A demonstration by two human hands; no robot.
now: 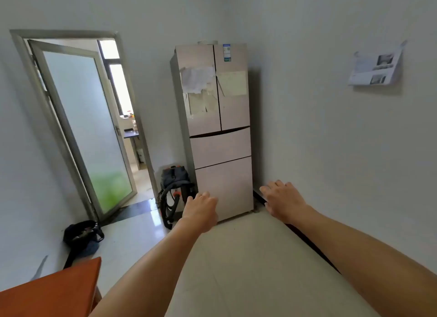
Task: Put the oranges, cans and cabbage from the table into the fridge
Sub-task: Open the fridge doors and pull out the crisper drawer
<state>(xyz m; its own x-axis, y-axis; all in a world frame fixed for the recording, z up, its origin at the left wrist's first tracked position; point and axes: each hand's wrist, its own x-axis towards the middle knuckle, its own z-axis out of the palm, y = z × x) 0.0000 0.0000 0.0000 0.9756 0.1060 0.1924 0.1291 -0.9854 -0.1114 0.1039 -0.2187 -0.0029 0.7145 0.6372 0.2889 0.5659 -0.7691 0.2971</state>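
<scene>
A tall beige fridge [220, 146] stands in the room's far corner, all its doors and drawers closed, with papers stuck on the two upper doors. Both my arms reach forward toward it. My left hand [201, 210] is open, palm down, in front of the fridge's lowest drawer. My right hand [283, 200] is also open with fingers spread, to the right of the fridge near the wall. Neither hand holds anything. A corner of an orange table [54, 290] shows at the bottom left. No oranges, cans or cabbage are in view.
A vacuum cleaner with a black hose [173, 189] stands left of the fridge. A frosted glass door [87, 132] is swung open on the left. A dark bag [82, 236] lies on the floor by the left wall. Papers [376, 67] hang on the right wall.
</scene>
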